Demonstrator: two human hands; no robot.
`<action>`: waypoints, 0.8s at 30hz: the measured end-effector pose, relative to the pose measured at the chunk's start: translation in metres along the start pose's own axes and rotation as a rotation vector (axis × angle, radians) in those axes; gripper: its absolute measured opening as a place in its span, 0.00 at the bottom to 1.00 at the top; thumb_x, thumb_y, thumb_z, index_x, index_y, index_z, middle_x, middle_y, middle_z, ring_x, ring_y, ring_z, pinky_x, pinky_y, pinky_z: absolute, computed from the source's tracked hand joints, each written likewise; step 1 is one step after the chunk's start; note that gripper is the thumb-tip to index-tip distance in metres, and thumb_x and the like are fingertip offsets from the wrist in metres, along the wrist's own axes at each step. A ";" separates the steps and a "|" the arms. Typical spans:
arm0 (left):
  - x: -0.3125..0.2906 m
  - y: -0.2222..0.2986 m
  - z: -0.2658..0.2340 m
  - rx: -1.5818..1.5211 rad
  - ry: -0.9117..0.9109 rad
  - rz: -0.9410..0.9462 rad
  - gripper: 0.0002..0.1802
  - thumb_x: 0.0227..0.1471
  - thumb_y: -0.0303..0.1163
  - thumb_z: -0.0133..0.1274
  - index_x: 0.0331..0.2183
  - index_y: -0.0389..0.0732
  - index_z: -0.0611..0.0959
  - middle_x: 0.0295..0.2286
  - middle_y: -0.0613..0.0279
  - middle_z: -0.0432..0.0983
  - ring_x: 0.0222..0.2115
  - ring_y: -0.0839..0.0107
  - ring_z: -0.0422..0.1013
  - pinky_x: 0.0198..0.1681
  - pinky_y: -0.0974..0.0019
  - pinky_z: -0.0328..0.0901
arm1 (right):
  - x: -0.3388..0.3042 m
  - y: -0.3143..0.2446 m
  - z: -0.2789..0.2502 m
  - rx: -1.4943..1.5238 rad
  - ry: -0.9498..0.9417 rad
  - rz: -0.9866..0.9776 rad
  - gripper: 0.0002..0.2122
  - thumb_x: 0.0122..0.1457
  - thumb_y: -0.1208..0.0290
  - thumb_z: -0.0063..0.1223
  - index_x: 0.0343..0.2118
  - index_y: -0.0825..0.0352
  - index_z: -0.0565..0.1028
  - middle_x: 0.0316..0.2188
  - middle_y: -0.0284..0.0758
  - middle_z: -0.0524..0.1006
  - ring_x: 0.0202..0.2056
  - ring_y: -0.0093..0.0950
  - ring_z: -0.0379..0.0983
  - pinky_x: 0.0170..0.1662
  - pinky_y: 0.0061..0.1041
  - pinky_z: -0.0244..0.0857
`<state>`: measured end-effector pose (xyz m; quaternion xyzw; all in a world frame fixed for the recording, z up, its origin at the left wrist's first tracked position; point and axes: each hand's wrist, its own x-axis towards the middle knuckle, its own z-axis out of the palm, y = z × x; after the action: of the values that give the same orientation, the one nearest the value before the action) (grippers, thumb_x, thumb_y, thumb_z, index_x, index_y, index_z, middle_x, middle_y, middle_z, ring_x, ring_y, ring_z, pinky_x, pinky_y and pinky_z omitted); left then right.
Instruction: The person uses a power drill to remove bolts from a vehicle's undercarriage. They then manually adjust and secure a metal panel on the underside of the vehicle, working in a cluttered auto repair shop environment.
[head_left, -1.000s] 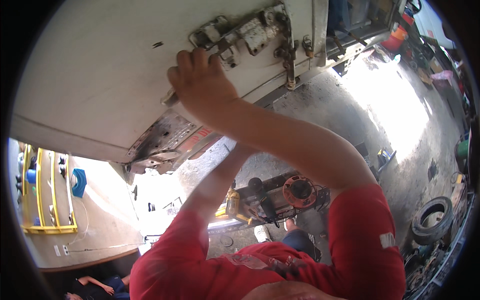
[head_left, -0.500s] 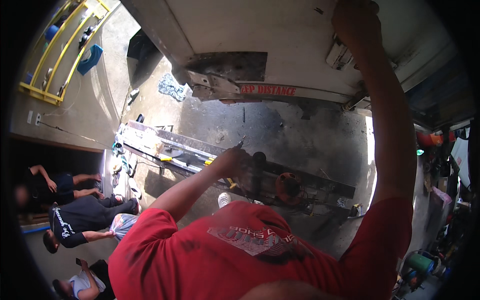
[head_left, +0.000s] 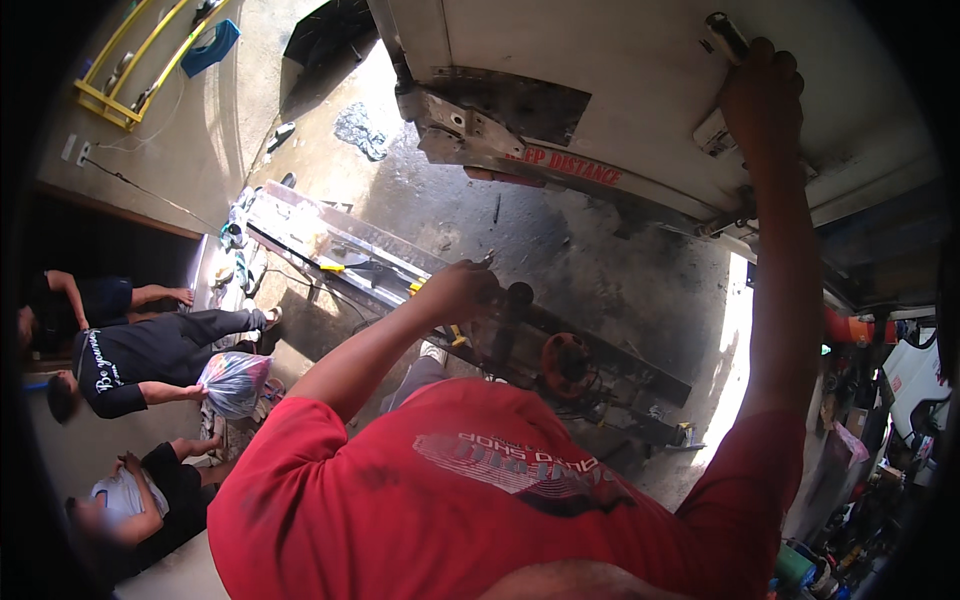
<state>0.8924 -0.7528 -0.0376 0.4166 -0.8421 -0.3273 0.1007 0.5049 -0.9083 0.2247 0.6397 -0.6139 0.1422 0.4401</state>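
My right hand (head_left: 765,95) is raised at the upper right, closed around a short shiny metal cylinder (head_left: 727,38) with a dark end. It is against the pale vehicle panel (head_left: 640,60), and I cannot tell whether the cylinder is fixed there. Just below that hand, a worn metal latch (head_left: 713,133) sits on the panel. My left hand (head_left: 462,292) is in the middle, fingers curled; a small metal tip (head_left: 488,258) sticks out past them, its kind too small to tell. Under that hand runs a long low metal beam (head_left: 345,235).
An orange-red reel or wheel (head_left: 567,363) sits by the beam, with yellow-handled tools (head_left: 333,267) along it. A metal bracket (head_left: 465,122) juts from the panel's lower edge. At left are several people, one holding a plastic bag (head_left: 236,384). Clutter (head_left: 890,450) fills the right side.
The view has shifted, with the panel moving rightward in the picture. My right hand sits lower, and the metal cylinder now shows beyond its fingers. My left hand stays over the beam.
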 end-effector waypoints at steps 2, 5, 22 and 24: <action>-0.009 -0.010 -0.003 0.006 0.012 -0.029 0.17 0.50 0.36 0.63 0.42 0.42 0.85 0.41 0.51 0.80 0.46 0.48 0.75 0.50 0.51 0.70 | -0.005 -0.005 0.001 0.018 0.055 0.024 0.13 0.59 0.68 0.56 0.42 0.67 0.69 0.37 0.47 0.69 0.37 0.45 0.75 0.30 0.37 0.78; -0.006 -0.037 -0.008 -0.010 0.012 -0.023 0.17 0.50 0.36 0.63 0.42 0.43 0.85 0.41 0.52 0.81 0.44 0.48 0.75 0.49 0.52 0.70 | -0.004 -0.001 0.012 0.044 0.133 -0.028 0.16 0.58 0.67 0.58 0.45 0.66 0.67 0.38 0.46 0.68 0.37 0.45 0.75 0.29 0.40 0.77; 0.039 -0.126 -0.058 -0.177 0.046 0.045 0.15 0.49 0.35 0.64 0.40 0.41 0.85 0.36 0.54 0.80 0.38 0.53 0.76 0.41 0.54 0.71 | 0.041 0.029 0.013 0.048 -0.251 0.008 0.28 0.63 0.50 0.57 0.49 0.74 0.68 0.41 0.52 0.73 0.46 0.54 0.73 0.50 0.49 0.71; 0.034 -0.129 -0.046 -0.172 0.007 0.035 0.15 0.49 0.35 0.64 0.40 0.41 0.85 0.36 0.53 0.80 0.38 0.52 0.76 0.42 0.53 0.70 | 0.037 0.026 0.019 -0.161 -0.296 -0.102 0.27 0.63 0.51 0.57 0.48 0.74 0.68 0.38 0.50 0.73 0.43 0.53 0.74 0.48 0.49 0.73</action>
<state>0.9733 -0.8572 -0.0875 0.3928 -0.8176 -0.3954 0.1449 0.4825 -0.9427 0.2505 0.6466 -0.6482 -0.0259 0.4014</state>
